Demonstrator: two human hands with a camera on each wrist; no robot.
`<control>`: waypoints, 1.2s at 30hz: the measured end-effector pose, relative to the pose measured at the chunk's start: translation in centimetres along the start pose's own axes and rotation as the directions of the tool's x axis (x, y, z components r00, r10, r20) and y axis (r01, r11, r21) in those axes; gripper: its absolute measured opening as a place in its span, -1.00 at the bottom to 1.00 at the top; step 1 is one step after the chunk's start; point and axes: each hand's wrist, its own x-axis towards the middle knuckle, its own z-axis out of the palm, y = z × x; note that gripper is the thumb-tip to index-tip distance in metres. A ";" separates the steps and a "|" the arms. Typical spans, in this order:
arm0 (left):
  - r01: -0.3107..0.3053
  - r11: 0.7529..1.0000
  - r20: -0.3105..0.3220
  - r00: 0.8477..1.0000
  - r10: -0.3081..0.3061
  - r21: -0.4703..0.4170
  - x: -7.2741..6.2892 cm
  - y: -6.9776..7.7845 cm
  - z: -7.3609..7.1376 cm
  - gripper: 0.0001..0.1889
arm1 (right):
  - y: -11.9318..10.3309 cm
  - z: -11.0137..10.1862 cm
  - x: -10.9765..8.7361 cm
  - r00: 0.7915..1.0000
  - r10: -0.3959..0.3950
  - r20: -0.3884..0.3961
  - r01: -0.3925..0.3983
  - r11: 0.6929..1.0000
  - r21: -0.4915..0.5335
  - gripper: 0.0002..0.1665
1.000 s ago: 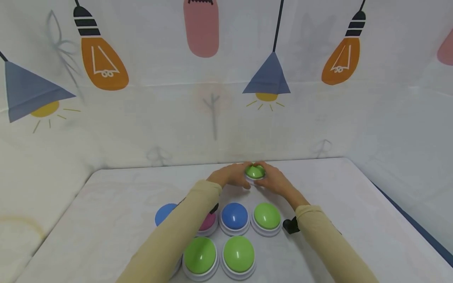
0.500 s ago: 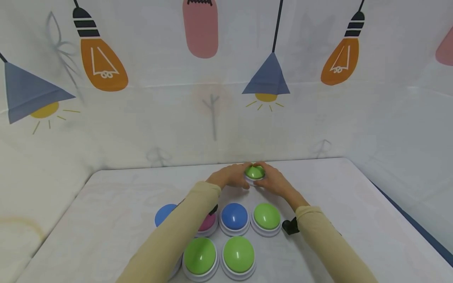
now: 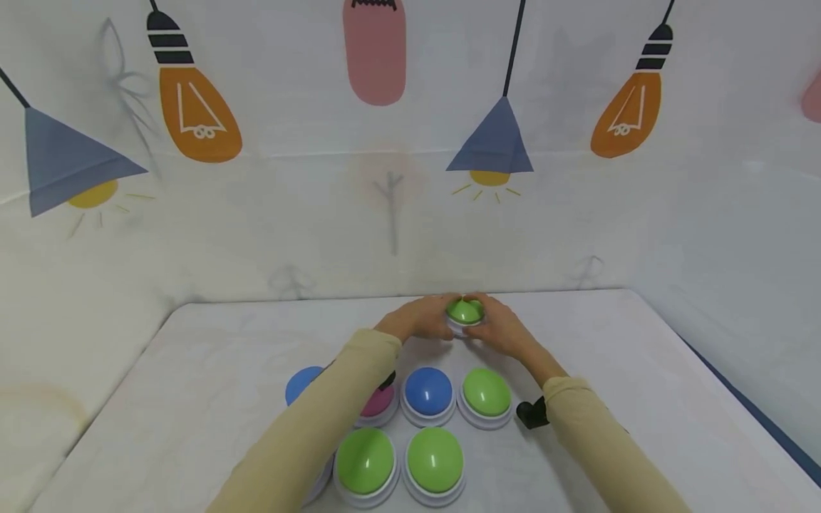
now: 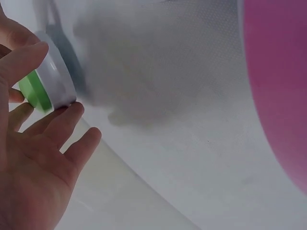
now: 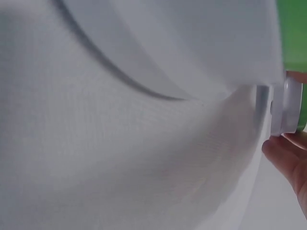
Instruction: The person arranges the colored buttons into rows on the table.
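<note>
At the far edge of the table, both hands hold a green dome push button (image 3: pixel 465 311) on a white round base. My left hand (image 3: pixel 418 318) grips it from the left. My right hand (image 3: pixel 505 330) has its fingers on the right side. The left wrist view shows the button's white base (image 4: pixel 56 72) between thumb and fingers, with a shadow on the cloth beneath. In the right wrist view, fingertips (image 5: pixel 280 155) touch the edge of the held button's base (image 5: pixel 286 106). Part of the green dome is covered by fingers.
Nearer on the white table (image 3: pixel 224 377) stand more dome buttons: a blue one (image 3: pixel 428 392), a green one (image 3: pixel 487 392), two front green ones (image 3: pixel 366 461), and a pink one (image 3: pixel 378 402) partly behind the left sleeve. Another blue button (image 3: pixel 301 382) shows beyond that sleeve. A printed cloth (image 3: pixel 308 214) hangs behind.
The head view has shifted slightly, moving the scene a little to the right. Both hands keep their grip on the green button at the far edge.
</note>
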 end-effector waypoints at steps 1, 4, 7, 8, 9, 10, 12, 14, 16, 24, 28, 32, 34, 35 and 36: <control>-0.016 1.000 -0.006 1.000 0.016 0.001 0.0 0.0 0.0 -0.12 | 0.0 -0.1 -0.1 1.000 0.000 -0.007 0.000 1.000 0.005 -0.25; -0.041 0.999 -0.027 0.999 0.041 0.020 0.1 0.2 -0.1 -0.14 | 0.0 -0.5 -0.4 1.000 -0.006 -0.029 0.007 1.000 0.024 -0.25; -0.041 0.999 -0.043 0.998 0.042 0.035 0.0 0.4 -0.3 -0.14 | -0.2 -1.0 -0.7 0.998 -0.033 -0.052 0.035 0.999 0.040 -0.27; -0.040 0.998 -0.047 0.998 0.041 0.039 -0.1 0.5 -0.4 -0.15 | -0.3 -1.1 -0.7 0.998 -0.040 -0.058 0.043 0.998 0.045 -0.27; -0.037 0.998 -0.050 0.998 0.039 0.043 -0.2 0.6 -0.5 -0.15 | -0.4 -1.2 -0.8 0.997 -0.051 -0.062 0.054 0.997 0.049 -0.28; -0.032 0.998 -0.054 0.998 0.035 0.045 -0.3 0.6 -0.6 -0.15 | -0.5 -1.3 -0.8 0.996 -0.056 -0.065 0.059 0.997 0.054 -0.28; -0.031 0.998 -0.066 0.997 0.034 0.047 -0.5 0.7 -0.8 -0.15 | -0.7 -1.5 -0.9 0.995 -0.069 -0.073 0.074 0.995 0.062 -0.28; -0.032 0.998 -0.082 0.996 0.037 0.052 -0.8 0.7 -1.0 -0.16 | -0.9 -1.6 -0.9 0.994 -0.076 -0.079 0.081 0.995 0.064 -0.28; -0.032 0.998 -0.099 0.994 0.037 0.053 -1.2 0.7 -1.2 -0.17 | -1.3 -1.8 -0.9 0.993 -0.084 -0.086 0.090 0.994 0.068 -0.28; -0.042 0.997 -0.150 0.987 0.050 0.062 -2.4 0.9 -2.1 -0.18 | -2.6 -2.9 -1.2 0.989 -0.098 -0.106 0.109 0.989 0.099 -0.31; -0.041 0.995 -0.176 0.983 0.056 0.089 -2.9 1.2 -2.5 -0.18 | -3.4 -3.4 -1.4 0.991 -0.076 -0.111 0.090 0.988 0.122 -0.30; -0.048 0.992 -0.213 0.974 0.072 0.117 -3.5 1.5 -2.8 -0.19 | -4.2 -4.0 -1.8 0.993 -0.039 -0.109 0.054 0.989 0.139 -0.28; -0.060 0.990 -0.240 0.967 0.089 0.125 -3.8 1.7 -2.9 -0.20 | -4.7 -4.4 -2.1 0.994 -0.022 -0.105 0.038 0.988 0.148 -0.28; -0.068 0.990 -0.256 0.961 0.099 0.127 -4.0 1.8 -3.0 -0.21 | -4.9 -4.6 -2.2 0.995 -0.015 -0.102 0.030 0.988 0.155 -0.27; -0.078 0.989 -0.273 0.956 0.110 0.126 -4.2 1.9 -3.1 -0.22 | -5.2 -4.8 -2.4 0.995 -0.010 -0.100 0.026 0.987 0.158 -0.27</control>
